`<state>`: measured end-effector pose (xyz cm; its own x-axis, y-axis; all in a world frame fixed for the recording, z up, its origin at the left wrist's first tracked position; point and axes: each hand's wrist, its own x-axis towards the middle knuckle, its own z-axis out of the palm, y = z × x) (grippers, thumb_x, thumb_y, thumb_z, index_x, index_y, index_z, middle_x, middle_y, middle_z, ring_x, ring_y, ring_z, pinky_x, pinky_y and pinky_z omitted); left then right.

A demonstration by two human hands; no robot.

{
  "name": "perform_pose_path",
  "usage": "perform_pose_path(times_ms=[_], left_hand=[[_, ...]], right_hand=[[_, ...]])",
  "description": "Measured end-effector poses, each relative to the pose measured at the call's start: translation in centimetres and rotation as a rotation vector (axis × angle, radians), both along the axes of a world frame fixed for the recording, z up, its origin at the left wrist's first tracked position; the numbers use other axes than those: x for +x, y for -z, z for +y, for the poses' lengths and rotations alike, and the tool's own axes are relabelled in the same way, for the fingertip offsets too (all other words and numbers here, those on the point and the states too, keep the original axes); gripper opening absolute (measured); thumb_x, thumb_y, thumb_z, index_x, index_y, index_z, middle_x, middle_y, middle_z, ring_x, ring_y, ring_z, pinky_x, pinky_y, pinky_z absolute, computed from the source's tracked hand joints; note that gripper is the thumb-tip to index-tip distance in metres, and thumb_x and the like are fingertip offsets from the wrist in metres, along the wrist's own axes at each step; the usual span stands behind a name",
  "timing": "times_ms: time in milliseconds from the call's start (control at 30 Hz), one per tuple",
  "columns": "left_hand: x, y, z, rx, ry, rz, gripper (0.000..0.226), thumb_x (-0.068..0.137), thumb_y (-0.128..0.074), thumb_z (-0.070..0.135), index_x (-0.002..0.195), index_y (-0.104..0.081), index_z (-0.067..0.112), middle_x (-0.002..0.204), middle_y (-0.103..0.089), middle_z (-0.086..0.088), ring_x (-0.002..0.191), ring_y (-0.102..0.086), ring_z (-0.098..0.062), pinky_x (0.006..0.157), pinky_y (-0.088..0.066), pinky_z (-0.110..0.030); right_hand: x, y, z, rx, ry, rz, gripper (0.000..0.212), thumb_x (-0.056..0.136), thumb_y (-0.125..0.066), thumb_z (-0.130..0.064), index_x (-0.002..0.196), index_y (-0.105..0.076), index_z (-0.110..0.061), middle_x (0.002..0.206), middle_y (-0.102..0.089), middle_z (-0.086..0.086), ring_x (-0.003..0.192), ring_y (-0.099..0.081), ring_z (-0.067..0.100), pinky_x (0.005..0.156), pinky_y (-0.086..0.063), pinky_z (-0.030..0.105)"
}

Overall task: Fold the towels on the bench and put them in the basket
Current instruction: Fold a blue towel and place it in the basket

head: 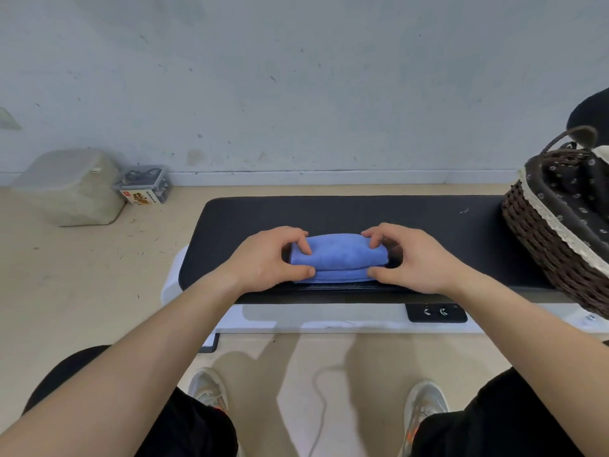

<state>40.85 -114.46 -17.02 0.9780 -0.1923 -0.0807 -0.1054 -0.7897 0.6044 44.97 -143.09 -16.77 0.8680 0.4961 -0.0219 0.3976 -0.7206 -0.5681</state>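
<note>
We are gripping the blue towel (339, 258) at both short ends, and we are judging this to be the close of the fold, just ahead of the lift to the basket (540, 249). To do it well, we are aiming to squeeze the layers together evenly from both sides, so the stacked edges along the near side are not sliding apart. We are also aiming to raise both ends level so the middle is not sagging open. The cloth is looking soft and thick, so we are expecting it to spring loose if one side lets go early.

Our left hand (267, 258) is curling its fingers over the towel's far left corner, thumb pressing at the near edge. Our right hand (418, 258) is doing the same at the right end. Both hands are holding the towel and nothing else.

The towel is lying as a compact bundle between the two hands, on the middle of the counter (362, 212), closer to its near edge than its far one. The basket is sitting on the counter's right end, well apart from the towel, beyond our right hand
</note>
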Motion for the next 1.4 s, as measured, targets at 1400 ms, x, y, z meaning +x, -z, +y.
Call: perform_pose_path(times_ms=[1400], left_hand=[[3.3, 4.7, -6.8, 0.395, -0.358, -0.276, 0.044, 0.102, -0.029, 0.049, 0.119, -0.06, 0.022, 0.126, -0.055, -0.003, 0.113, -0.05, -0.025, 0.091, -0.041, -0.041]], right_hand=[[0.2, 4.6, 6.4, -0.373, 0.173, -0.277, 0.055, 0.105, -0.012, -0.042, 0.154, -0.032, -0.024, 0.161, -0.029, 0.003, 0.149, -0.024, 0.027, 0.12, -0.02, 0.044]])
